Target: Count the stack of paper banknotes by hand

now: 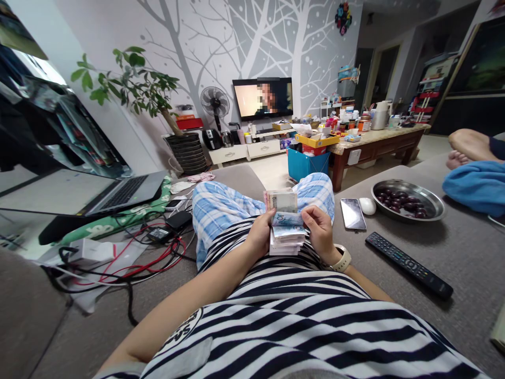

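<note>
A stack of banknotes (287, 231) is held above my lap, between both hands. My left hand (261, 231) is closed around the stack's left side, thumb on top. With fingers pinched, my right hand (317, 231) grips the right edge of a bluish banknote (290, 219) near the top. Behind it a greyish note (283, 200) stands up, with a pinkish edge at its left. The lower notes fan out toward my striped shirt. A pale watch is on my right wrist.
On the sofa to my right lie a phone (353, 214), a white mouse (367, 206), a remote control (408, 265) and a metal bowl (437, 209) of dark fruit. Another person's leg (471, 145) is beyond. Left are a laptop (145, 184) and tangled cables (130, 263).
</note>
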`<state>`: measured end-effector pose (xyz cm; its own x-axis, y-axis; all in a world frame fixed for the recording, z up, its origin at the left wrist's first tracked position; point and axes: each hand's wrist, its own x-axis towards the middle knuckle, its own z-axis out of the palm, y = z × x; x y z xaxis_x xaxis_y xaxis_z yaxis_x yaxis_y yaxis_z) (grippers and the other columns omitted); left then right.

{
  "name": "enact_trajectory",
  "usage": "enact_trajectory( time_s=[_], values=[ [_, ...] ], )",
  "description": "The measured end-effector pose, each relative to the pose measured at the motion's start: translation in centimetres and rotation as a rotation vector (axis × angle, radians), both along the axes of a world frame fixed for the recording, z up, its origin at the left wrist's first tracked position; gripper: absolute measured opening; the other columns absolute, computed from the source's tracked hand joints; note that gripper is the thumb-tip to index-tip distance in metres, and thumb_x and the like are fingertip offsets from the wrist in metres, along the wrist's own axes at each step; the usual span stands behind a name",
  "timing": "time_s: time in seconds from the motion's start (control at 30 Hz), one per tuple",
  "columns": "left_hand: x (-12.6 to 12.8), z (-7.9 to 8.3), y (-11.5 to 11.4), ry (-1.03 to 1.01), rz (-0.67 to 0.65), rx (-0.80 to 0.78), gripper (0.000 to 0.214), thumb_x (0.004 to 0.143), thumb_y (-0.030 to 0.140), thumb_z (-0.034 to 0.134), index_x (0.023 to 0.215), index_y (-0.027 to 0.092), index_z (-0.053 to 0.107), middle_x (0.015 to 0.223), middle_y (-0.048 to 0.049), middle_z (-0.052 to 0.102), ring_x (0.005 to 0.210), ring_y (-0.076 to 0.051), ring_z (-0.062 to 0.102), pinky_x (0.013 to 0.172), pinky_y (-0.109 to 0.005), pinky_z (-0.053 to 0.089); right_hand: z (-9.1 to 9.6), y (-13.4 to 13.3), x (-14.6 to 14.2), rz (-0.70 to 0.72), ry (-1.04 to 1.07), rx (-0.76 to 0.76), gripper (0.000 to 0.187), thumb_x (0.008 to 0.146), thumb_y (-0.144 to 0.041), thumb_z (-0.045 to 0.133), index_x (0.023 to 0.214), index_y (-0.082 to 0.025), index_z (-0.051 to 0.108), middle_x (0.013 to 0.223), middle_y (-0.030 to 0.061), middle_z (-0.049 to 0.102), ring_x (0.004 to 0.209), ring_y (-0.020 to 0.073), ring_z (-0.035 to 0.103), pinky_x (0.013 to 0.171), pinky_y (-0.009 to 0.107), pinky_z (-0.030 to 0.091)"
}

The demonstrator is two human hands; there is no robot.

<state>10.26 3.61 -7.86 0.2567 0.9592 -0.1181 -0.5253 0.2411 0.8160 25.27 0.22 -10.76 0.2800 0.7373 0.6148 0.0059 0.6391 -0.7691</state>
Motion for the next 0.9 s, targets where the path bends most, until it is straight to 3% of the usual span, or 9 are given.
enact_trajectory(
  time_s=[0.2,0.4,0.5,0.63,0.9],
  values=[
    [-0.1,-0.5,0.3,0.027,-0.039,0.0,0.035,0.083,0.027,0.073,0.114,0.01,0.076,0.099,-0.0121,0.083,0.102,-0.034,0.078,0.098,-0.047,0.06,0.0,-0.1,0.0,0.016,0.01,0.015,0.039,0.091,-0.056,0.065,0.071,-0.022,0.063,0.059,-0.0026,0.052,0.057,0.0145,0.045,0.054,0.029,0.038],
    [0.2,-1.0,0.9,0.033,-0.016,-0.017,0.032,0.085,0.027,0.068,0.108,0.007,0.076,0.103,-0.0164,0.082,0.102,-0.034,0.078,0.1,-0.049,0.059,-0.4,0.1,0.1,0.157,-0.023,-0.022,0.043,0.093,-0.056,0.064,0.068,-0.021,0.063,0.059,0.0007,0.063,0.052,0.0138,0.048,0.054,0.029,0.041],
    [0.2,-0.9,0.9,0.032,-0.014,-0.011,0.031,0.086,0.026,0.067,0.11,0.008,0.077,0.104,-0.0155,0.082,0.104,-0.034,0.078,0.101,-0.048,0.059,-0.6,0.3,0.0,0.115,-0.029,-0.045,0.038,0.087,-0.054,0.074,0.071,-0.021,0.063,0.059,-0.001,0.062,0.055,0.0142,0.051,0.055,0.029,0.042],
    [0.0,-0.6,0.6,-0.014,0.016,0.047,0.038,0.084,0.02,0.069,0.122,0.016,0.075,0.11,-0.0094,0.082,0.111,-0.031,0.076,0.104,-0.044,0.057,-0.8,0.7,0.0,-0.015,0.026,-0.055,0.036,0.081,-0.049,0.081,0.07,-0.022,0.059,0.061,-0.0041,0.053,0.056,0.0125,0.043,0.053,0.027,0.036],
    [-0.2,0.2,-0.5,0.09,-0.037,0.048,0.033,0.076,0.016,0.075,0.108,0.011,0.077,0.103,-0.0123,0.083,0.108,-0.033,0.076,0.103,-0.044,0.056,-0.7,1.3,0.2,-0.073,0.047,-0.117,0.038,0.086,-0.054,0.07,0.07,-0.023,0.055,0.062,-0.0042,0.05,0.059,0.014,0.045,0.057,0.028,0.039]
  ],
)
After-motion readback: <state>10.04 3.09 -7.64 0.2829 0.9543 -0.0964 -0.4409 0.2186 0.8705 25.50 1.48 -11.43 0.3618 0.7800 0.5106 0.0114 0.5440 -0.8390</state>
